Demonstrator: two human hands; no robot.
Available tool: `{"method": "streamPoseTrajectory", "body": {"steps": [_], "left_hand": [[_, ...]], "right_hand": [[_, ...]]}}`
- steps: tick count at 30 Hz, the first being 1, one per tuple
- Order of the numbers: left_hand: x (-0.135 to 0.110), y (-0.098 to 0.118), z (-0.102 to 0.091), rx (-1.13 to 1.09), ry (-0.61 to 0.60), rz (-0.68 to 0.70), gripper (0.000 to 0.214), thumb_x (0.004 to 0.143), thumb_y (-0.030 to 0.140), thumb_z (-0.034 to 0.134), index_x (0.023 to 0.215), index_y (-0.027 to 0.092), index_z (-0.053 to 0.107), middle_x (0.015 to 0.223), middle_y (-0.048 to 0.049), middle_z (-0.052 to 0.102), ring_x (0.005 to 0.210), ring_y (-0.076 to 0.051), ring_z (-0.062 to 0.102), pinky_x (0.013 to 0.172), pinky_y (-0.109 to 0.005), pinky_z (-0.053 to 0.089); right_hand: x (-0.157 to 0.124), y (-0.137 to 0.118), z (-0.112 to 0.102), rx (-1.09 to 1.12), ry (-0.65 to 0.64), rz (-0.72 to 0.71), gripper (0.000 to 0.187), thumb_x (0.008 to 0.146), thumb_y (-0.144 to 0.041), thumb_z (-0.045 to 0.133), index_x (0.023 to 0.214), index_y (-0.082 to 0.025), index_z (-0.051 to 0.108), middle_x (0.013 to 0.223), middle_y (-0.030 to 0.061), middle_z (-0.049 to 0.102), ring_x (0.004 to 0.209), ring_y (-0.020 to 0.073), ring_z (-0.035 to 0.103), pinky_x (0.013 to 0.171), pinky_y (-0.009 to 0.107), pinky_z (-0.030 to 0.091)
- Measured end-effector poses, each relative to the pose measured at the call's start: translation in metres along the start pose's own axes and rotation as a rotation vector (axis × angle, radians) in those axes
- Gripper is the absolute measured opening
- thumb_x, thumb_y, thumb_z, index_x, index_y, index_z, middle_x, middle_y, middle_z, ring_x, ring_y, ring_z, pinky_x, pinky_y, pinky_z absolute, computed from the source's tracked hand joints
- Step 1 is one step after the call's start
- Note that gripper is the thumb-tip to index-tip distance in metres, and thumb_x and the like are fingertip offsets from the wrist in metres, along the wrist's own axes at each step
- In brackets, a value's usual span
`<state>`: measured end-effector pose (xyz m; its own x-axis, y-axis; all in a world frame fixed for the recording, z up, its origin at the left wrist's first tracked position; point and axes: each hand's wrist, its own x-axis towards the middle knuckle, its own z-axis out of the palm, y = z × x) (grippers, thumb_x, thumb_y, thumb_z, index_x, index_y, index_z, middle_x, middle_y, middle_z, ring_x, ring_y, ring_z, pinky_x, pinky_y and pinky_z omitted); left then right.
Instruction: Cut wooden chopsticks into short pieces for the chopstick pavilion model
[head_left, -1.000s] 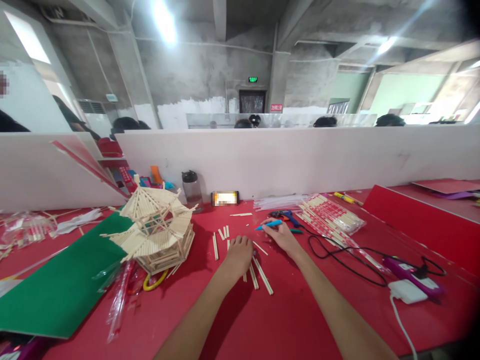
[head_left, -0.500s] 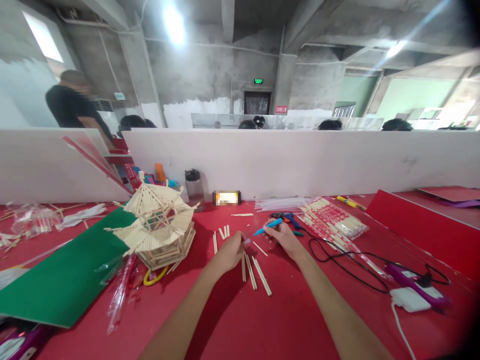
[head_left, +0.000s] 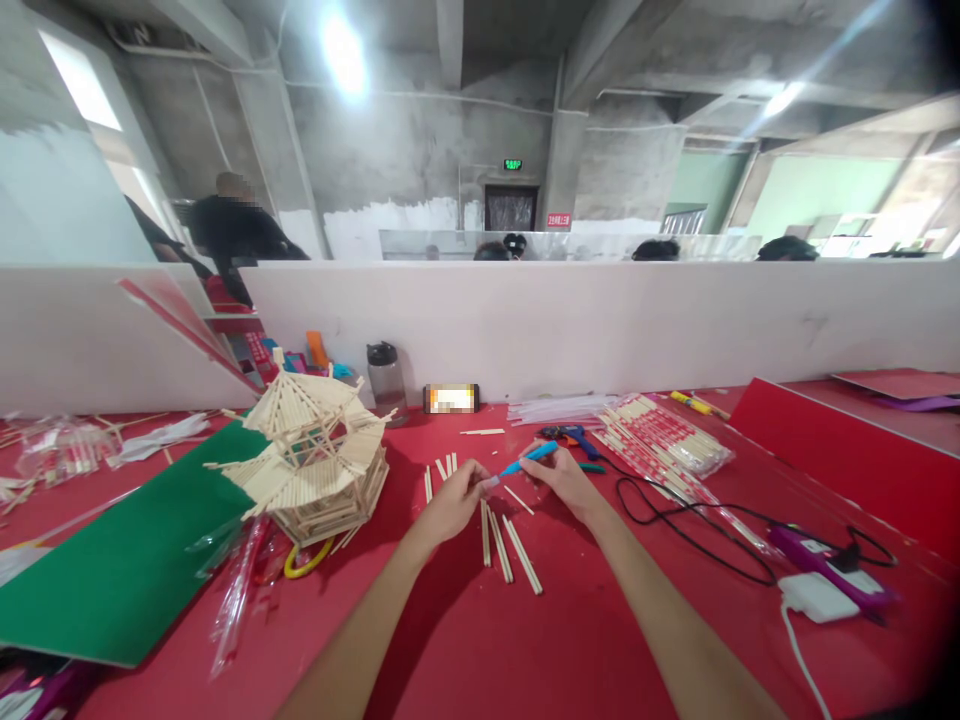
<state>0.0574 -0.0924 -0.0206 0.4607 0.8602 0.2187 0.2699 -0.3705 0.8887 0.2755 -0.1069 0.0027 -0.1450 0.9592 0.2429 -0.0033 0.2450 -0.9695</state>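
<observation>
Concrete wall [head_left: 405, 150], red table [head_left: 525, 650]; right hand [head_left: 564, 480] fingers grip blue pen [head_left: 529, 458], left hand [head_left: 452, 497] fingers pinch tip.

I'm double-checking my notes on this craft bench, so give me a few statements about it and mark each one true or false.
1. The right hand holds a blue pen-like tool. True.
2. The left hand lies flat on the table. False: its fingers are raised to the tool's tip.
3. Loose wooden sticks lie on the red table just in front of the hands. True.
4. The stick pavilion model stands to the right of both hands. False: it stands to their left, at the edge of a green board.
5. The dark-lidded bottle lies on its side. False: it stands upright by the white partition.
</observation>
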Motion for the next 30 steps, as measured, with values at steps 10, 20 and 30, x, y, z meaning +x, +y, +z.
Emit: {"method": "streamPoseTrajectory", "body": {"steps": [10,20,30], "left_hand": [[0.003,0.003,0.003,-0.114,0.047,-0.006,0.024,0.089,0.042,0.051,0.085,0.018,0.052,0.075,0.0006,0.058,0.069,-0.013,0.053,0.066,-0.024,0.042],[0.005,0.006,0.002,-0.211,0.144,0.012,0.022,0.084,0.038,0.057,0.086,0.016,0.058,0.072,0.0003,0.061,0.066,-0.013,0.056,0.063,-0.024,0.043],[0.005,0.005,-0.006,-0.184,0.234,0.017,0.026,0.084,0.041,0.059,0.087,0.015,0.062,0.075,-0.0024,0.066,0.070,-0.015,0.060,0.069,-0.026,0.047]], "right_hand": [[-0.002,-0.004,0.003,-0.036,-0.028,-0.010,0.028,0.074,-0.044,0.072,0.082,-0.018,0.067,0.063,-0.0018,0.060,0.057,0.0130,0.053,0.057,0.026,0.043],[0.000,0.010,0.007,0.104,-0.024,0.054,0.039,0.076,-0.050,0.070,0.097,-0.018,0.068,0.073,0.0018,0.067,0.057,0.0114,0.056,0.053,0.023,0.043],[0.003,0.009,0.003,-0.020,0.043,-0.028,0.035,0.077,-0.050,0.069,0.087,-0.018,0.059,0.071,0.0027,0.068,0.056,0.0130,0.058,0.054,0.025,0.047]]}}
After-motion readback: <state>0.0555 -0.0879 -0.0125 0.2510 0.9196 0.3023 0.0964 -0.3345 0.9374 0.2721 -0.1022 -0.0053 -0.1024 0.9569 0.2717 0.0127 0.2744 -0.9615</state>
